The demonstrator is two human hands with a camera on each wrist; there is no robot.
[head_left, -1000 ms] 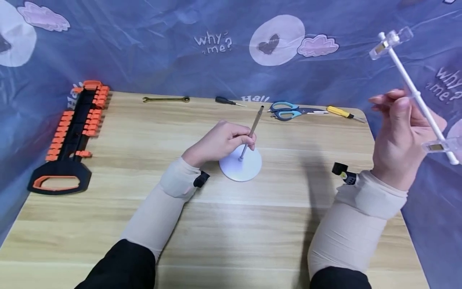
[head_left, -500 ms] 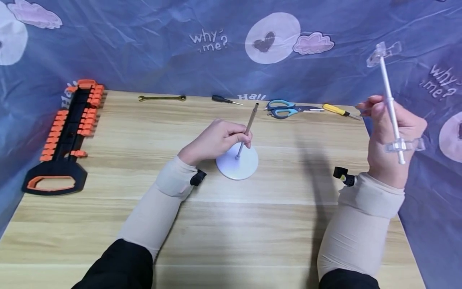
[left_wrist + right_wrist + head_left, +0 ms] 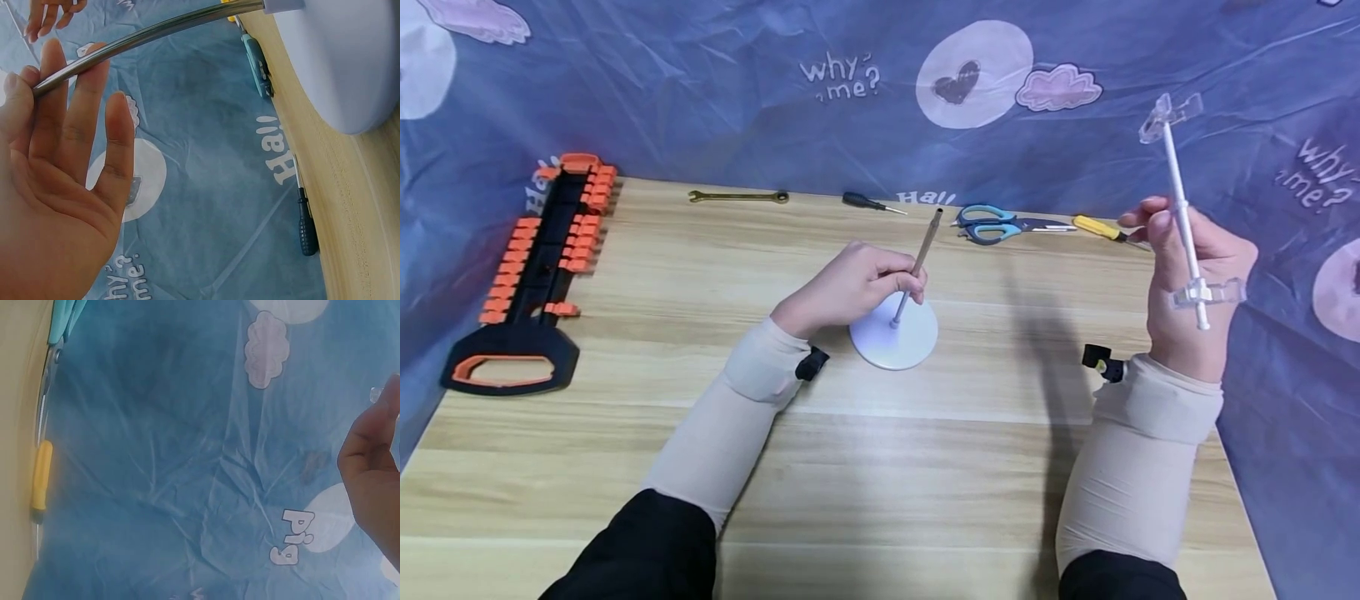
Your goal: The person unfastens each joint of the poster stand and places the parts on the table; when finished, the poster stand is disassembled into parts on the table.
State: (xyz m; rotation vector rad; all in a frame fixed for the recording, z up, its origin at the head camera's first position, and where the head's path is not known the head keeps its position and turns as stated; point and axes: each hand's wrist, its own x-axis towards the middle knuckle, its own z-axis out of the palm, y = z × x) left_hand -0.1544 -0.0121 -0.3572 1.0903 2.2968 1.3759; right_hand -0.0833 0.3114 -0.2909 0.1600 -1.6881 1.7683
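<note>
My left hand (image 3: 853, 287) pinches a metal rod (image 3: 927, 237) between thumb and fingers. The rod rises, slightly tilted, from a round white base (image 3: 887, 346) on the table. In the left wrist view, the thumb and index finger of that hand (image 3: 69, 162) are at the rod's end, with other fingers fairly straight. Raised at the right, my right hand (image 3: 1213, 250) holds a thin white bar (image 3: 1175, 167) with a clear plastic clip (image 3: 1206, 293) near each end. Its exact grip is partly hidden. The right wrist view catches only part of this hand (image 3: 375, 456).
A black rack with orange clips (image 3: 542, 267) lies at the left. Along the table's back edge lie a wrench (image 3: 737, 197), a black screwdriver (image 3: 863, 201), blue-handled scissors (image 3: 988, 225) and a yellow-handled screwdriver (image 3: 1097, 227). A patterned blue cloth (image 3: 737, 125) hangs behind.
My right hand has moved left with the white bar, which has turned more upright. The left hand keeps its pinch on the metal rod, and the base stays in place.
</note>
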